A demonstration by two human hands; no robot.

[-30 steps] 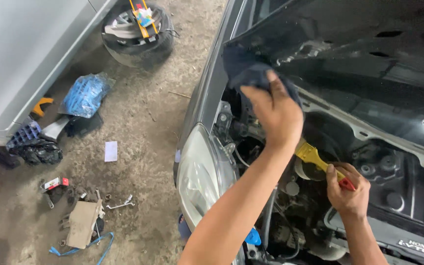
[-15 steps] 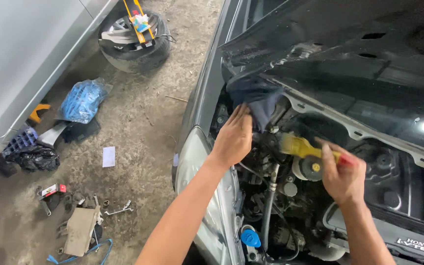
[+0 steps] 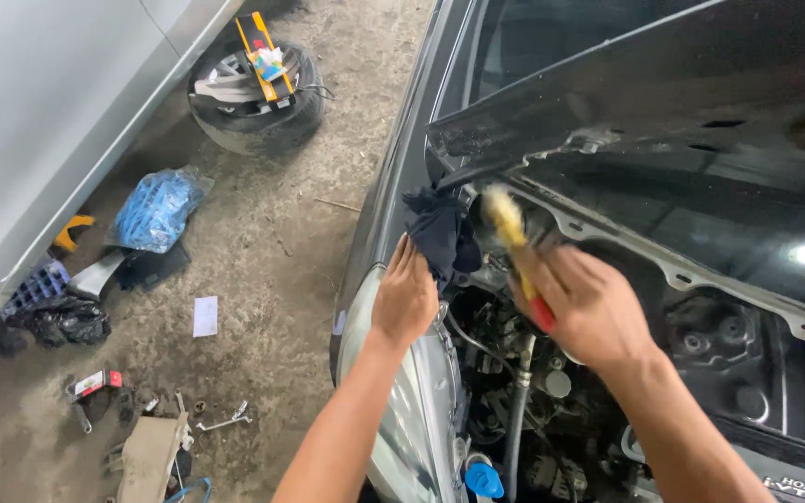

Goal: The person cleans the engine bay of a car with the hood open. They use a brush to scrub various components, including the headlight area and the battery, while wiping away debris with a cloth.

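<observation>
My left hand (image 3: 406,296) lies flat and open on the car's (image 3: 379,233) front wing, just above the headlight (image 3: 412,419), its fingertips touching a dark rag (image 3: 440,233) that hangs at the corner of the engine bay (image 3: 552,410). My right hand (image 3: 589,303) is closed around a brush (image 3: 507,224) with a red grip and yellow bristles; the bristles point far, up near the hinge of the raised hood (image 3: 663,102), just right of the rag. Below my hands the bay is crowded with hoses and caps, and a blue cap (image 3: 484,480) shows at the near edge. The floor (image 3: 272,251) to the left is rough, dusty concrete. On it, far away, a loose wheel (image 3: 253,93) lies flat with a yellow and black tool across it. Nearer sit a blue plastic bag (image 3: 156,210), a scrap of white paper (image 3: 205,317), a wrench (image 3: 225,419) and some cardboard (image 3: 146,456). A silver car (image 3: 48,112) fills the far left.
</observation>
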